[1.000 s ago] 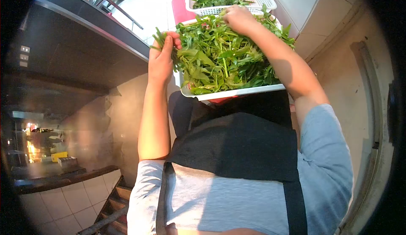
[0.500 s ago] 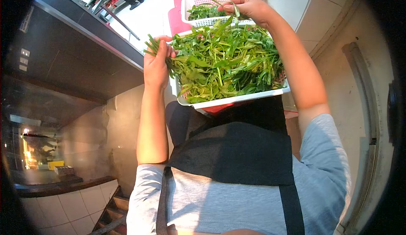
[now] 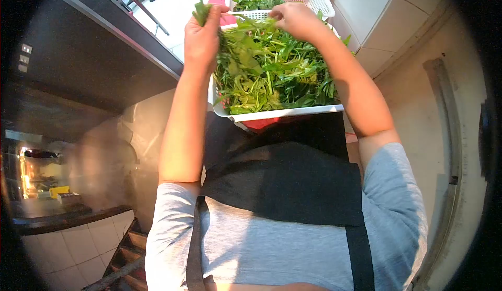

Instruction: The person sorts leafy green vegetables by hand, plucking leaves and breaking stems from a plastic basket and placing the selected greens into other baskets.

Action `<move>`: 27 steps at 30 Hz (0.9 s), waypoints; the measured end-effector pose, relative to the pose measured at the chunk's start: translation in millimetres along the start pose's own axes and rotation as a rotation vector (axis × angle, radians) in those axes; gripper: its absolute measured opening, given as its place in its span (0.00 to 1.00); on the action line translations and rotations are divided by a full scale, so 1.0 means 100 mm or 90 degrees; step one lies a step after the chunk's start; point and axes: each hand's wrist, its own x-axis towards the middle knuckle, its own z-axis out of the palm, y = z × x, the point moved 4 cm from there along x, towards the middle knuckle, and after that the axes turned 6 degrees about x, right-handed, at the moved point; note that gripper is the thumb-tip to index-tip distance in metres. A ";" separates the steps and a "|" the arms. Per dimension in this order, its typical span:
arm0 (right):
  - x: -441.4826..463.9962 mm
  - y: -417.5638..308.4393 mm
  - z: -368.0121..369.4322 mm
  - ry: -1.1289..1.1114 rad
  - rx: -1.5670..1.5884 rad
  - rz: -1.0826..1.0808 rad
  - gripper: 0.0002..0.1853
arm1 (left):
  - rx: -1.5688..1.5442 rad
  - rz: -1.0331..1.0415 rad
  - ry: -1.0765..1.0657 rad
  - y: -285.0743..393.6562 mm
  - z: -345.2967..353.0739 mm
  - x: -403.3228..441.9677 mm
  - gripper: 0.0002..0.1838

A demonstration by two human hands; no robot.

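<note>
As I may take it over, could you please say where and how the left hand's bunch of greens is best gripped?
Probably by its stem ends, coming from the far side, since they jut out beyond the left hand.

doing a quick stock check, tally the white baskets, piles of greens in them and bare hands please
White baskets: 2 (near basket, far basket)
Piles of greens: 2 (large pile, small pile)
Bare hands: 2 (left hand, right hand)
Total: 6

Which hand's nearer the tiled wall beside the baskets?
Right. The right hand, at the greens, is left of the tiled wall; the left hand is farther left.
</note>
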 end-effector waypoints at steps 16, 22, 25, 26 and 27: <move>0.16 0.00 -0.91 0.048 0.319 0.083 0.17 | -0.083 -0.065 -0.038 -0.21 -0.26 -0.16 0.09; 0.05 -0.28 -0.97 0.047 0.505 0.066 0.18 | -0.082 -0.051 -0.042 -0.14 -0.29 -0.17 0.09; 0.07 -0.12 -0.87 -0.029 0.436 0.039 0.17 | -0.051 -0.031 -0.032 -0.05 -0.35 -0.16 0.08; 0.08 -0.05 -0.82 -0.056 0.359 0.029 0.17 | -0.037 -0.020 -0.027 -0.02 -0.36 -0.16 0.08; 0.04 -0.05 -0.77 -0.056 0.375 0.056 0.18 | -0.020 -0.025 -0.013 0.00 -0.39 -0.16 0.08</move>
